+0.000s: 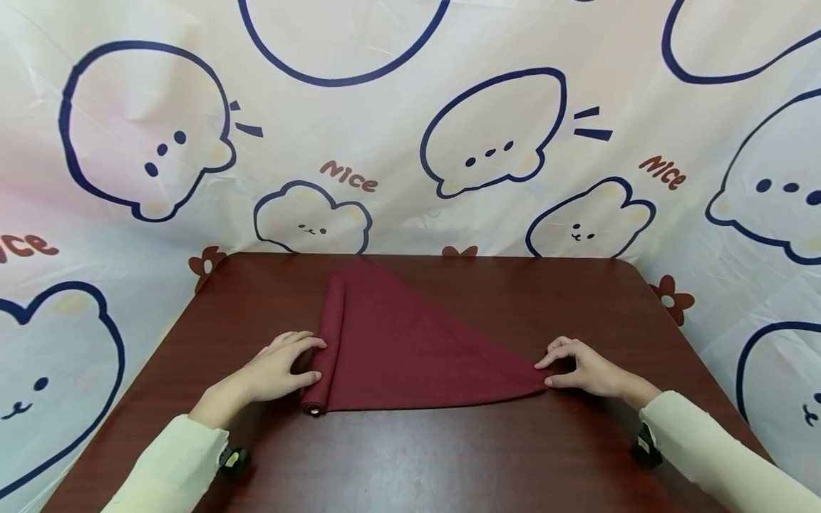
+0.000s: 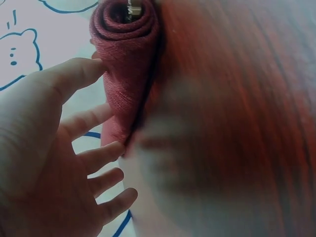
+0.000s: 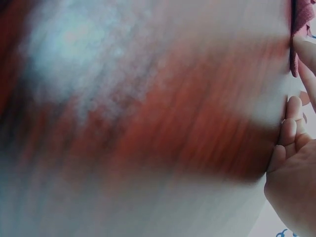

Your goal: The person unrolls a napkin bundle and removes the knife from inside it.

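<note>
A dark red cloth (image 1: 417, 349) lies on the table, its left side wound into a tight roll (image 1: 331, 320) and the rest spread flat as a triangle. A small metallic end (image 2: 134, 9) shows in the core of the roll in the left wrist view. Along the roll's left side, my left hand (image 1: 276, 367) touches it with thumb and fingertips, the fingers spread and fairly straight. My right hand (image 1: 586, 367) pinches the cloth's pointed right corner between thumb and fingers; only a sliver of cloth (image 3: 301, 19) shows in the right wrist view.
Beneath everything is a dark brown wooden table (image 1: 410, 463) with rounded far corners. A pale sheet (image 1: 398, 135) printed with cartoon animals hangs behind it and along both sides. Each wrist wears a black strap device (image 1: 234, 460).
</note>
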`<state>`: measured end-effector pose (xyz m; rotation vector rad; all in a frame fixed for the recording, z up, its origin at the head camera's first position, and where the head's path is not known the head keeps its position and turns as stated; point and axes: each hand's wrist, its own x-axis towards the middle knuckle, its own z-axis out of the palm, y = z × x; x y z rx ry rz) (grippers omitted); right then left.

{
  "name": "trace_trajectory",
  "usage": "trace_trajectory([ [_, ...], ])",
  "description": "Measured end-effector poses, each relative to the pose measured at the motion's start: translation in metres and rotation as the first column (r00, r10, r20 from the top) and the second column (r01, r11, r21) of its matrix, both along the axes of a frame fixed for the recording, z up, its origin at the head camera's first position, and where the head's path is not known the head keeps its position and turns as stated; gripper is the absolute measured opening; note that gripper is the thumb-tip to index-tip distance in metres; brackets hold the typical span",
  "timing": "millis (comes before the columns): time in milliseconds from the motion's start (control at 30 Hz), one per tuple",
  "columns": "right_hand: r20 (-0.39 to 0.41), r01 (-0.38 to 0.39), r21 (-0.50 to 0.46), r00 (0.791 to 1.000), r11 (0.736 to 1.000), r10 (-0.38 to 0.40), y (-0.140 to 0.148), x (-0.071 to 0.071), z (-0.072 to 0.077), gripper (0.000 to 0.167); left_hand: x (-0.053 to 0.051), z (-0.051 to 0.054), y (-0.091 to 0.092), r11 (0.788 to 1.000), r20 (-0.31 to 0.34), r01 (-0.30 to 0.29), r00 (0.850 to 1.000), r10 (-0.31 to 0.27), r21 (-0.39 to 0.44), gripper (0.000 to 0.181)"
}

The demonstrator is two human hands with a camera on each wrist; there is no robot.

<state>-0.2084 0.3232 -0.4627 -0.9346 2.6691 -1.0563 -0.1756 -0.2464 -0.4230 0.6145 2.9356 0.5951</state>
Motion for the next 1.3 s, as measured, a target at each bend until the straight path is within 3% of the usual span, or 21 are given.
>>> trace_trajectory([
  [433,0.009,0.003,0.008,1.0,1.0,-0.003,-0.001,-0.003,0.001,0.023,-0.004,0.006,0.013,1.0,-0.025,0.006,1.0,-0.005,0.023,0.05],
  [1000,0.042,-0.011,0.011,0.999,1.0,0.01,-0.002,-0.002,0.001,0.023,-0.001,-0.013,0.032,0.997,-0.025,0.07,0.997,-0.071,-0.039,0.057],
  [1300,0.018,0.0,-0.007,1.0,1.0,0.0,0.001,-0.001,-0.001,0.022,-0.005,-0.009,0.031,0.994,-0.054,0.078,0.995,-0.082,-0.079,0.05],
])
